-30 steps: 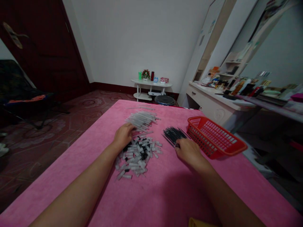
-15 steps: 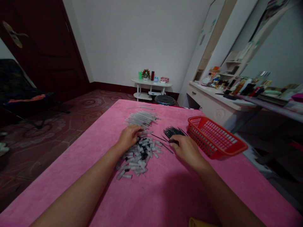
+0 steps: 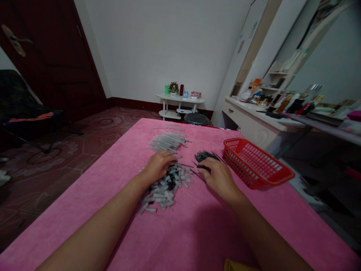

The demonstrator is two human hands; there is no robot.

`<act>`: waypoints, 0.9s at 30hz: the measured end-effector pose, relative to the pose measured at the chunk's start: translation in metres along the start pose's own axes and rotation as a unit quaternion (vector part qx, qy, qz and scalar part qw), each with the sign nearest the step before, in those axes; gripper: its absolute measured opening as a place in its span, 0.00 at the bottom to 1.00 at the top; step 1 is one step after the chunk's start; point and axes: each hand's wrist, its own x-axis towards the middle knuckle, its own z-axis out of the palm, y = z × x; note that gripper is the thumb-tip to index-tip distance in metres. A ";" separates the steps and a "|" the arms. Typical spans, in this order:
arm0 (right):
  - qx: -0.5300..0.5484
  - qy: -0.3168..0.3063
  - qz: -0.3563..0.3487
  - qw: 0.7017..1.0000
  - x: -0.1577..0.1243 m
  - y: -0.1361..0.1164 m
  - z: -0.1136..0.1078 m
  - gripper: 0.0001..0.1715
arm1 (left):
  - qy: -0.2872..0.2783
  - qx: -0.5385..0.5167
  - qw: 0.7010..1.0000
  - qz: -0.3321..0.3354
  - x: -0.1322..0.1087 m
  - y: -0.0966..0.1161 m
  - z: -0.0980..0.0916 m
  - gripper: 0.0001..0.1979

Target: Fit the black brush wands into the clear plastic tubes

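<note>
My left hand (image 3: 158, 166) rests at the far end of a heap of short grey and black caps (image 3: 166, 187), its fingers curled around a clear tube whose tip sticks out toward the right. My right hand (image 3: 218, 176) pinches a thin black refill (image 3: 187, 165) that points left toward the left hand's fingers. Just beyond the right hand lies a bundle of black refills (image 3: 205, 155). Farther back on the pink table (image 3: 186, 229) is a pile of clear tubes (image 3: 168, 141).
A red plastic basket (image 3: 255, 163) stands to the right of the refills. Beyond the table are a small white side table (image 3: 180, 101), a round dark stool (image 3: 196, 119), a white dresser (image 3: 254, 120) crowded with bottles, and a dark chair (image 3: 22, 113) at left.
My left hand came off the clear tube pile and moved right. My right hand drew one black refill out of the bundle and shifted left, so both hands are closer together.
</note>
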 end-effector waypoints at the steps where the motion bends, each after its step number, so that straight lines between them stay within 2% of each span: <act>1: 0.024 0.010 -0.001 1.000 0.000 -0.001 0.004 0.09 | 0.006 -0.016 1.000 -0.002 0.000 0.001 0.001 0.11; 2: 0.053 0.027 0.007 0.998 0.000 -0.003 0.008 0.10 | 0.017 -0.031 0.999 -0.011 0.000 0.001 0.002 0.11; 4: 0.120 0.073 0.044 0.989 -0.001 -0.006 0.017 0.17 | 0.051 -0.056 0.996 -0.048 -0.001 -0.003 0.005 0.11; 6: 0.180 0.108 0.080 0.974 -0.002 -0.011 0.024 0.23 | 0.111 -0.083 0.985 -0.106 -0.002 -0.010 0.007 0.10; 7: 0.194 0.110 0.084 0.971 -0.003 -0.014 0.028 0.21 | 0.153 -0.104 0.973 -0.141 -0.002 -0.015 0.007 0.10; 10: 0.172 0.052 0.031 0.983 -0.009 -0.025 0.038 0.08 | 0.274 -0.200 0.911 -0.236 -0.001 -0.026 0.008 0.08; 13: 0.106 -0.014 -0.030 0.994 -0.014 -0.039 0.047 0.06 | 0.335 -0.286 0.854 -0.277 0.000 -0.032 0.008 0.09; 15: 0.058 -0.038 -0.045 0.997 -0.015 -0.047 0.053 0.07 | 0.346 -0.315 0.838 -0.282 0.001 -0.033 0.008 0.10; 20: -0.036 -0.080 -0.040 0.995 -0.015 -0.058 0.060 0.06 | 0.346 -0.326 0.835 -0.277 0.000 -0.034 0.013 0.10; 24: -0.054 -0.092 -0.036 0.994 -0.014 -0.059 0.060 0.06 | 0.331 -0.307 0.850 -0.272 -0.001 -0.035 0.016 0.09; 27: -0.057 -0.095 -0.027 0.993 -0.014 -0.059 0.059 0.08 | 0.304 -0.273 0.872 -0.268 -0.001 -0.032 0.016 0.09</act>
